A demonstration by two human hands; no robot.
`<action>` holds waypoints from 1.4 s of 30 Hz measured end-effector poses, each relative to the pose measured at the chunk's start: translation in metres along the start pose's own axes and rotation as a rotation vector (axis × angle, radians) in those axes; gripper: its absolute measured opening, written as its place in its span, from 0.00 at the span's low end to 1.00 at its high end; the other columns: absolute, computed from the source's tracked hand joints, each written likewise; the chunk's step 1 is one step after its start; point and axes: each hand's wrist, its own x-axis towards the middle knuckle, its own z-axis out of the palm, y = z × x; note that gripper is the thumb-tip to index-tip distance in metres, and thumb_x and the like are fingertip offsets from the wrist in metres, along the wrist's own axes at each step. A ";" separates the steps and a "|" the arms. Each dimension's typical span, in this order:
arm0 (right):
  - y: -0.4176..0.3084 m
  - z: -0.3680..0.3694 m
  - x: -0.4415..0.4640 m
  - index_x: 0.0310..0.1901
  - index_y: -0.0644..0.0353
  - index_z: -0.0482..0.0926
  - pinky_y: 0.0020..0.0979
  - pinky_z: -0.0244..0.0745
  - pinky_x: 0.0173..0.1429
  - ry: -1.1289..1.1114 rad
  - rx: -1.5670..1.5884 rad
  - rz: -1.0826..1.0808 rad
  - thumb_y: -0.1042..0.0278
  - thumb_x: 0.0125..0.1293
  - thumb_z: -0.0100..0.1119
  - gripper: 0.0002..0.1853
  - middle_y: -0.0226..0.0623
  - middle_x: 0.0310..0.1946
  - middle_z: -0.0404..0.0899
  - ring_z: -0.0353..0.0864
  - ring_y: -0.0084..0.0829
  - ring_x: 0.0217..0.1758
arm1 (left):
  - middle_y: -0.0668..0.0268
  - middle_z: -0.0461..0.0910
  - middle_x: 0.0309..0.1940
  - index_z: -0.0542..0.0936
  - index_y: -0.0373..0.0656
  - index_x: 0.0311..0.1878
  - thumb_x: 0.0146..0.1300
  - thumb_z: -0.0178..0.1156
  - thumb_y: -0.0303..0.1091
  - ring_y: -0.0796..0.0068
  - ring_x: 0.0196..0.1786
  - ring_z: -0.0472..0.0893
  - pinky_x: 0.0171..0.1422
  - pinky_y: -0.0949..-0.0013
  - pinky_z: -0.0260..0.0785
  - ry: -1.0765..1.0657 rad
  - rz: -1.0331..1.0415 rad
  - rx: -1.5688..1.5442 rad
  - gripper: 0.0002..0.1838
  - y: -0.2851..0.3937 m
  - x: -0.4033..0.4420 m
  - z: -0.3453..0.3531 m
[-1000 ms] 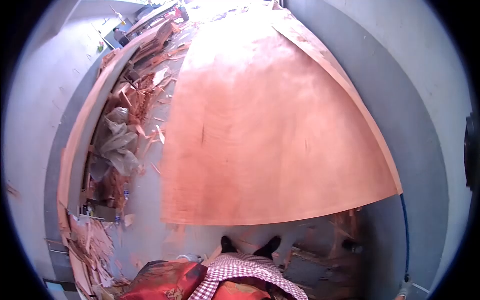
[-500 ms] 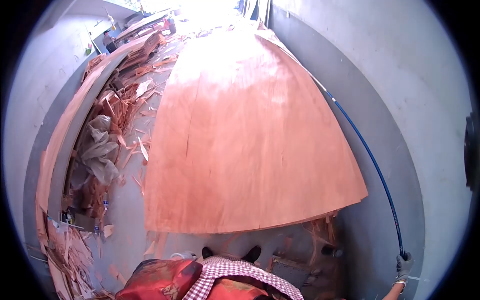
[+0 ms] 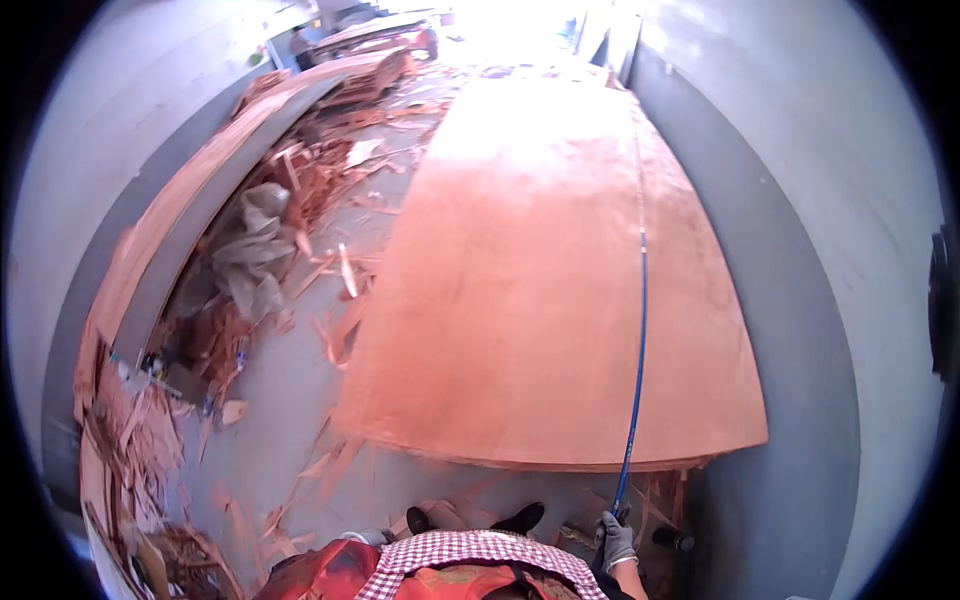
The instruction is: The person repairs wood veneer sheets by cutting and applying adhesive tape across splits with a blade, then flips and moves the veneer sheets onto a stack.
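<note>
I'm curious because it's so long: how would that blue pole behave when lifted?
The blue pole probably bends somewhat, being long and thin. Its far end may droop, since the right hand holds the near end. It might roll if set down, looking round.

The gloved right hand (image 3: 617, 542) sits low in view, forearm (image 3: 630, 578) angling forward from below, fingers (image 3: 609, 524) curled closed, though the wrist's exact bend is hard to judge.

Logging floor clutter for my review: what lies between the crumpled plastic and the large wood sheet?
Grey floor strewn with loose wood scraps lies between the crumpled plastic and the large wood sheet; the head view shows it.
</note>
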 end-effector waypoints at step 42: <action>0.113 1.343 -0.314 0.25 0.49 0.73 0.22 0.61 0.17 -1.025 -0.200 -0.389 0.61 0.63 0.59 0.10 0.21 0.14 0.67 0.64 0.19 0.13 | 0.54 0.82 0.36 0.82 0.41 0.38 0.56 0.54 0.35 0.52 0.42 0.80 0.45 0.56 0.72 0.483 -0.587 -1.214 0.11 -0.677 -0.150 -0.071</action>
